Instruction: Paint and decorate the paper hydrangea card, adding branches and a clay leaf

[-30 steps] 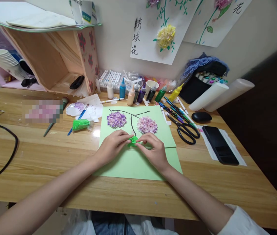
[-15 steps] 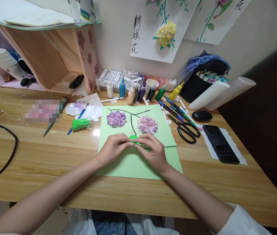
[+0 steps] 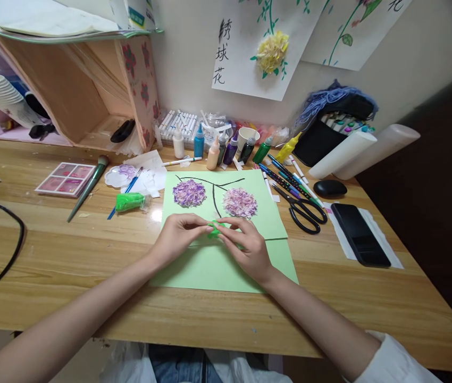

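Between the fingertips of my left hand [image 3: 180, 234] and my right hand [image 3: 248, 244] is a small piece of bright green modelling clay [image 3: 215, 230]. Both hands pinch it, and their fingers partly cover it. They are over a light green sheet of paper [image 3: 226, 271], which bears drawn dark stems, a purple textured flower [image 3: 190, 193] and a pinker one [image 3: 240, 202]. Left of the paper lies a packet of the same green clay [image 3: 129, 201].
Scissors [image 3: 304, 215], pens [image 3: 285, 181] and a phone [image 3: 360, 235] lie to the right. Paint bottles [image 3: 231, 150] line the back. A paintbrush [image 3: 126, 192], a makeup brush [image 3: 88, 189] and a four-part palette [image 3: 65, 179] are on the left. A black cable [image 3: 19, 244] curves at far left.
My hands have shifted slightly left with the green clay. The clay's shape between the fingers looks different, less rounded. The camera view has moved a little.
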Demonstrator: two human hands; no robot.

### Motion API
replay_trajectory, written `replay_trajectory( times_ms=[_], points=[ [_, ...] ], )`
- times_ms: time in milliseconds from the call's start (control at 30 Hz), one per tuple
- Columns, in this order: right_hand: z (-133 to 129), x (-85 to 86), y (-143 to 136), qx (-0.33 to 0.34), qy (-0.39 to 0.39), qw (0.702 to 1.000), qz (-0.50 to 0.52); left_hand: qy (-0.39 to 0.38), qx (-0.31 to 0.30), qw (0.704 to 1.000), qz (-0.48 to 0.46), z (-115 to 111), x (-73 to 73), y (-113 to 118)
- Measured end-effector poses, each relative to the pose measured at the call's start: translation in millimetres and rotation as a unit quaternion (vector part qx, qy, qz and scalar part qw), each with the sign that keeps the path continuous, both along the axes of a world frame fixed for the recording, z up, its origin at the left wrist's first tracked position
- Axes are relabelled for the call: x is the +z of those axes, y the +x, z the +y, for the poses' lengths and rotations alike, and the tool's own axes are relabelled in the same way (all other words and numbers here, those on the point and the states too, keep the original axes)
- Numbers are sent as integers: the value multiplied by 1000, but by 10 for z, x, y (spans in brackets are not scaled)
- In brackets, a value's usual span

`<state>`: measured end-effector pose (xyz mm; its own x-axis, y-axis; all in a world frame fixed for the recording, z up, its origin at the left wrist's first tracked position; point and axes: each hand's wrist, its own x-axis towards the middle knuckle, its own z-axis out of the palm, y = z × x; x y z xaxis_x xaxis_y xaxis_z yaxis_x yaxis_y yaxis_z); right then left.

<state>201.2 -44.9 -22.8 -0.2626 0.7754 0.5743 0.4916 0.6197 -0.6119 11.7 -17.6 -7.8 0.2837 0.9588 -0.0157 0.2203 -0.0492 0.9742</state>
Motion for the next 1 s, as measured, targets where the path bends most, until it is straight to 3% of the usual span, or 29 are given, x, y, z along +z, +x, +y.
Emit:
replay_trajectory(
  times_ms=[100,200,300,400,500,600,800,1000],
  points=[
    [-5,12,10,-13,-9,1000,16,52,31,998,25,27,-46,-48],
    [3,16,23,-17,-27,999,20,131,-12,987,89,10,-100,-64],
    [18,6,23,-17,-41,999,-13,242,-67,952,176,-26,-117,-54],
    [23,-14,19,-21,-41,997,-69,295,-90,913,266,-67,-72,-54],
    [17,-35,22,-23,-41,993,-112,288,-122,896,314,-87,-27,-78],
    [6,-50,32,-14,-34,990,-138,256,-131,919,269,-70,-39,-98],
    [-22,-68,40,2,-15,981,-192,147,-40,971,186,-30,-68,-24],
    [-36,-55,41,-3,-39,985,-171,116,-19,978,172,-4,-63,45]
  ],
)
